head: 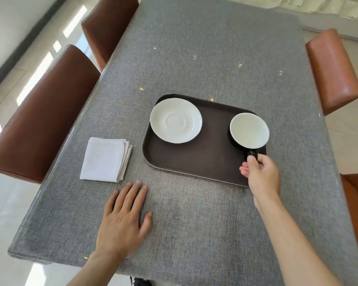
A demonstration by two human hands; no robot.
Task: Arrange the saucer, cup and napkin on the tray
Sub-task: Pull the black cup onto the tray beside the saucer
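Note:
A dark brown tray (205, 159) lies on the grey table. A white saucer (175, 120) rests in the tray's far left corner. A black cup with a white inside (249, 130) stands at the tray's right end. My right hand (260, 174) pinches the cup's black handle at the tray's near right corner. A folded white napkin (104, 159) lies on the table to the left of the tray. My left hand (123, 219) rests flat on the table, fingers spread, just near of the napkin and holding nothing.
The grey cloth-covered table (194, 58) stretches away from me. Two brown leather chairs (43, 118) stand along its left side. Orange-brown chairs (333, 71) stand on the right.

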